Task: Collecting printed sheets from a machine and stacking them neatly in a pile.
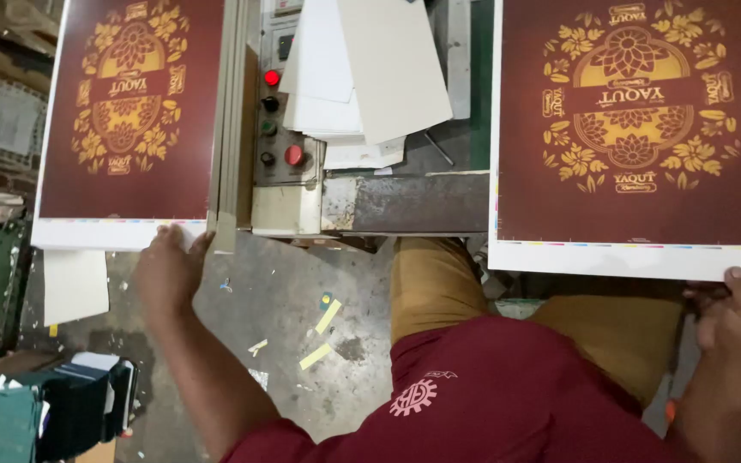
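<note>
Left hand (167,267) is sitting at the near edge of the left printed sheet stack (126,120); a pale upright rail (231,120) is walling off that stack's right side. Right hand (735,313) is gripping the near edge of the right printed sheet stack (636,129), thumb on top. Between the stacks, the control box (280,120) with its red and black buttons and the loose white boards (362,69) are blocking any straight crossing. The metal ledge (405,201) is closing off the middle low down. Open room is lying nearer the body, over the concrete floor (293,300). Lower left, a pile of dark booklets (62,403) is crowding the floor.
</note>
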